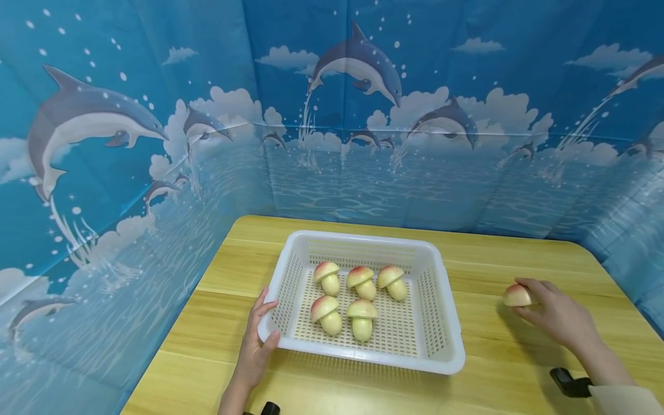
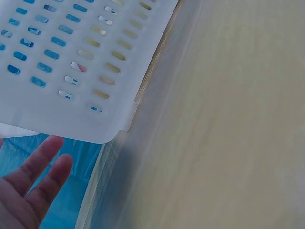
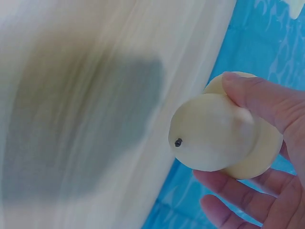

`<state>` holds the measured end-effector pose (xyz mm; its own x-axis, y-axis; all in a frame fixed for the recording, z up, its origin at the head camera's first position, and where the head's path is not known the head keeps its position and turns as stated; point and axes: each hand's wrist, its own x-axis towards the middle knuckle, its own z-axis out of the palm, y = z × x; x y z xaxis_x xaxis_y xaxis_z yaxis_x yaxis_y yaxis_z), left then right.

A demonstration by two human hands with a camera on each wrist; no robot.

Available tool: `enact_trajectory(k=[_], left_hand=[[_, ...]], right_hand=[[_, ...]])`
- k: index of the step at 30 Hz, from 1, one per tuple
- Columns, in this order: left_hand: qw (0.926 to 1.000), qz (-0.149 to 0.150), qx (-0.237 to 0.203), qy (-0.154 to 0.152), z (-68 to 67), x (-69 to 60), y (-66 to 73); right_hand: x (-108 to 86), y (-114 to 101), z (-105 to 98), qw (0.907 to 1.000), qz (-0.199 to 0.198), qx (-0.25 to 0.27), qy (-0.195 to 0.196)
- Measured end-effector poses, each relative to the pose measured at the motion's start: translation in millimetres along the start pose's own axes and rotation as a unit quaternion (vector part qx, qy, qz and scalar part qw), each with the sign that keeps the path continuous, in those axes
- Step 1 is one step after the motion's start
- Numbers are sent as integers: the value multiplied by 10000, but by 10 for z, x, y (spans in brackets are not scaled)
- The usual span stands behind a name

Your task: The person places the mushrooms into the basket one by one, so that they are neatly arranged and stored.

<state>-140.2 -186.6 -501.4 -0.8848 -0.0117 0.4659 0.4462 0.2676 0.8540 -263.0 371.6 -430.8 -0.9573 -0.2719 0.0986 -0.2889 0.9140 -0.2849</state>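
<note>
My right hand (image 1: 560, 314) pinches a mushroom (image 1: 517, 295) with a reddish-yellow cap and pale stem, out over the right side of the table. In the right wrist view, the thumb and fingers grip the mushroom (image 3: 212, 133), whose rounded stem end shows a dark spot. A white perforated plastic basket (image 1: 363, 356) stands left of it. Inside lie several similar mushrooms (image 1: 362, 320), in two rows. My left hand (image 1: 254, 346) holds the basket's near left corner, thumb and a fingertip on the rim. The left wrist view shows two fingers extended beside the basket (image 2: 71, 112).
The yellow wood-grain table (image 1: 498, 357) carries the basket. Behind and beside it hangs a blue curtain (image 1: 353, 190) printed with dolphins and clouds. Black straps or mounts (image 1: 570, 383) show near the wrists.
</note>
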Motion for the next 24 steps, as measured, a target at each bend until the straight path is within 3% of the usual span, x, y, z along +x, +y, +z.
enact_trajectory(k=[8, 24], left_hand=[[10000, 8, -38, -12, -2, 4, -7], [10000, -8, -20, 13, -2, 1, -5]], right_hand=[[-5, -207, -87, 9976, -436, -166, 509], [11, -641, -290, 9816, -1279, -513, 1325]])
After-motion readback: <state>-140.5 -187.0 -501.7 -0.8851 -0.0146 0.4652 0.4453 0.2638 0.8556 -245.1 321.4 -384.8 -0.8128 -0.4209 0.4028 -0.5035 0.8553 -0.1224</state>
